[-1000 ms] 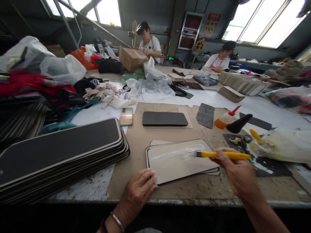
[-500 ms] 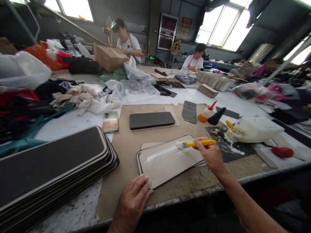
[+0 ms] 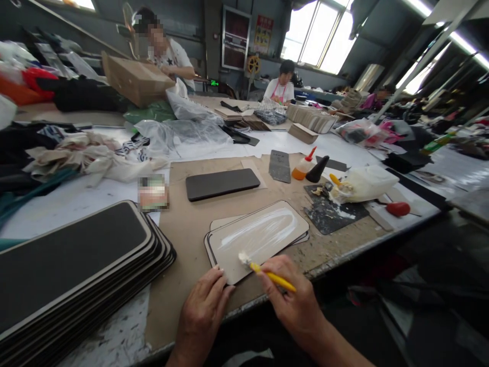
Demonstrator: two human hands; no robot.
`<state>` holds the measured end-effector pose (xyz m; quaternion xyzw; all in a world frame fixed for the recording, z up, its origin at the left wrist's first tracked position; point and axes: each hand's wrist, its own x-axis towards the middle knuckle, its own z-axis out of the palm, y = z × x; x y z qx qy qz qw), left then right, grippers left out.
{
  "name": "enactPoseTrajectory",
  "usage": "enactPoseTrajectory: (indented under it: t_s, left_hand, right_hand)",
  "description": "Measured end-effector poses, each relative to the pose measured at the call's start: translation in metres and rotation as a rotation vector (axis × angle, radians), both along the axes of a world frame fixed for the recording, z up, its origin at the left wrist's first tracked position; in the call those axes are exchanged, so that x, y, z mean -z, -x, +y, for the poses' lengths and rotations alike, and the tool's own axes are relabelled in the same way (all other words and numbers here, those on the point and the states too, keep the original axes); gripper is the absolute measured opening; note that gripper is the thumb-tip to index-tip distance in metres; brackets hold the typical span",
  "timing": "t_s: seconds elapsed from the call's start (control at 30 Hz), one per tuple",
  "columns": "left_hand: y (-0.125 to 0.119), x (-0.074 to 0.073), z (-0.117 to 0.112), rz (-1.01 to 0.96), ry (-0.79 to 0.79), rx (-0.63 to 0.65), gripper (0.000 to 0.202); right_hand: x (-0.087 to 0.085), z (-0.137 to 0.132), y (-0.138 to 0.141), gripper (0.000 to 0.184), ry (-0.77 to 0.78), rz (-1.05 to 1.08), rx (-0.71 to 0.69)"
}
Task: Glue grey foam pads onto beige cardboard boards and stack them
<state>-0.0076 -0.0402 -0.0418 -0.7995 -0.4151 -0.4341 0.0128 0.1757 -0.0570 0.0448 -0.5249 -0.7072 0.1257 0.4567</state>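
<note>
"Brush (image 3: 268,274), where is it sitting?"
"Right hand (image 3: 296,300) is gripping its yellow handle, fingers curling tight around it. Bristles are touching the near edge of the beige board (image 3: 263,232), which is lying on the counter (image 3: 183,224)."
"And the left hand (image 3: 202,313)?"
"Lying flat, fingers spreading open, pressing the board's near left corner. Glue streak (image 3: 267,223) is glistening farther along."

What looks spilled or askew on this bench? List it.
Glue is smeared and blobbed over the dark mat beside the white plastic bag, off the work. The top board lies skewed on the boards under it. Right hand holds the brush; left hand pins the board's corner.
</note>
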Motion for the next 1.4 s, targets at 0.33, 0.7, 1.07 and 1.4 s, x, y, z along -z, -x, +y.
enactPoseTrajectory:
  t_s: [0.33,0.7,1.07,1.4]
  left_hand:
    - [0.0,0.001,-0.001,-0.029,0.036,0.008,0.014]
    - [0.0,0.002,-0.002,-0.028,0.084,-0.006,0.014]
    - [-0.001,0.0,0.0,-0.043,0.005,-0.002,0.014]
    - [0.0,0.0,0.002,-0.051,-0.032,0.029,0.014]
  right_hand:
    - [0.003,0.001,-0.009,0.01,0.034,0.026,0.135]
    - [0.005,0.02,-0.005,0.009,0.004,0.021,0.102]
    - [0.019,0.081,-0.001,0.015,0.037,0.156,0.036]
    - [0.012,0.059,-0.126,0.025,-0.156,-0.278,0.463]
